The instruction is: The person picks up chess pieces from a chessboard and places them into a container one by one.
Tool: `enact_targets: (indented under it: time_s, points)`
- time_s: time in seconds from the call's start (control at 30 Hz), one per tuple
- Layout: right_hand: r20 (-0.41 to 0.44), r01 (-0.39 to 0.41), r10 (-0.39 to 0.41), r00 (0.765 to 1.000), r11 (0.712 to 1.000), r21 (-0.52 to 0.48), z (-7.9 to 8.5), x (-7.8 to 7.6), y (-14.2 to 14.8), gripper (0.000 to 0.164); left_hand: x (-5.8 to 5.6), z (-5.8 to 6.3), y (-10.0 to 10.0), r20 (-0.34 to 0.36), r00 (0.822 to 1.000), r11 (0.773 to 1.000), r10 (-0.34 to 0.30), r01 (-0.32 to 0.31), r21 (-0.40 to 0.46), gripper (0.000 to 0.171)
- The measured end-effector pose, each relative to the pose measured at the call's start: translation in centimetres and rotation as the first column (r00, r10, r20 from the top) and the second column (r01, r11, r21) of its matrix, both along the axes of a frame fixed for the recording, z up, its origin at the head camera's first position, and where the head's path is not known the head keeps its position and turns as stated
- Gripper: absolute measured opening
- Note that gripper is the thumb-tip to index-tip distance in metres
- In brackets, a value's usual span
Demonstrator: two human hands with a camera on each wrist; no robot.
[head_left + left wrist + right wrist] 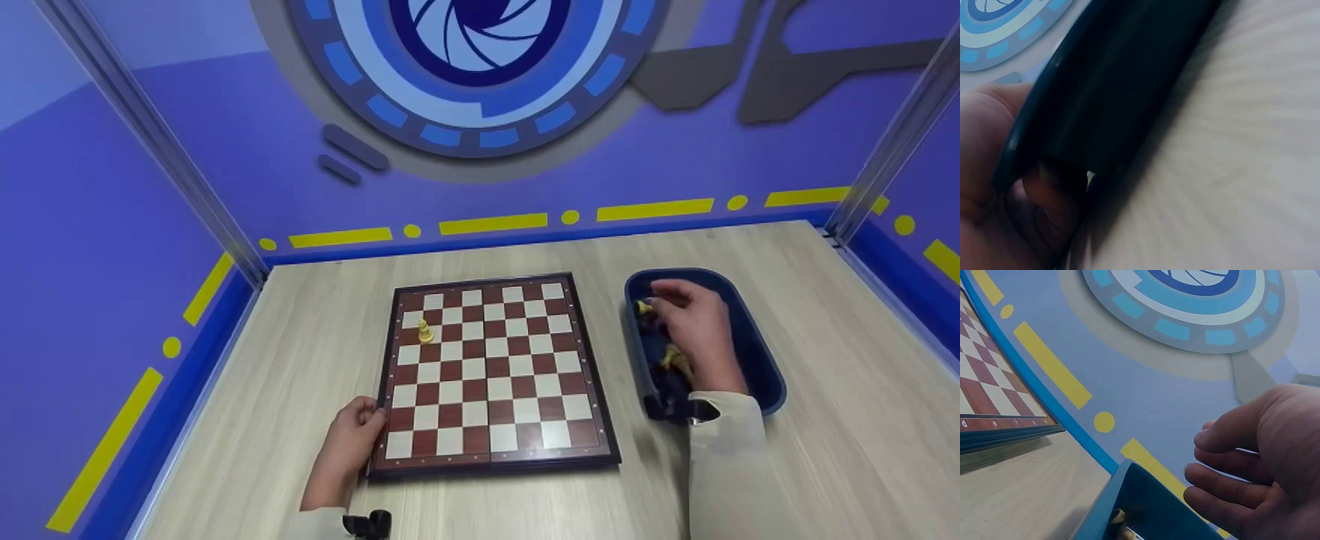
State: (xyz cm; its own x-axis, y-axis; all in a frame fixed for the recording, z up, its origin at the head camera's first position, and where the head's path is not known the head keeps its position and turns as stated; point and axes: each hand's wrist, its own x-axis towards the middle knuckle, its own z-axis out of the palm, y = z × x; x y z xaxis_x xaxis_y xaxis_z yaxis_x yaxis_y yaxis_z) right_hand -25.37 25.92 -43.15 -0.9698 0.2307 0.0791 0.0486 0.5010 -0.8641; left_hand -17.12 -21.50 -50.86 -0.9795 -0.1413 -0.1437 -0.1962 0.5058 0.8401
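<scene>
My left hand [349, 442] grips the near part of the left edge of a brown-and-white chessboard [450, 394]. In the left wrist view its fingers [1047, 194] curl under the board's dark rim. One yellow chess piece [425, 332] stands on the board's far left part; its exact kind is unclear. Over a dark blue bin [763, 349] to the right, my right hand [697, 322] hovers with fingers loosely bent. Nothing shows between its thumb and fingers in the right wrist view. Yellow chess pieces [675, 361] and dark ones lie in the bin, partly hidden by the hand.
The board and bin rest on a light wooden table [540, 506], with a strip of tabletop between them. Blue panels [480, 187] with yellow marks enclose the back and sides. Metal posts [176, 165] stand at the corners.
</scene>
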Motion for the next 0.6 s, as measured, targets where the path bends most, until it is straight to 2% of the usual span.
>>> enact_targets:
  time_s: [0.43,0.6]
  points:
    - [0.042,-0.024,0.025,0.999,1.000,-0.013,0.19,0.19,0.02,0.032,0.02,0.10,0.01,0.001,1.000,1.000,-0.002,0.002,0.017,0.018]
    - [0.009,-0.025,0.025,1.000,0.999,0.020,0.12,0.00,-0.20,0.030,0.11,0.12,0.03,-0.009,1.000,0.999,-0.007,0.007,0.042,0.017]
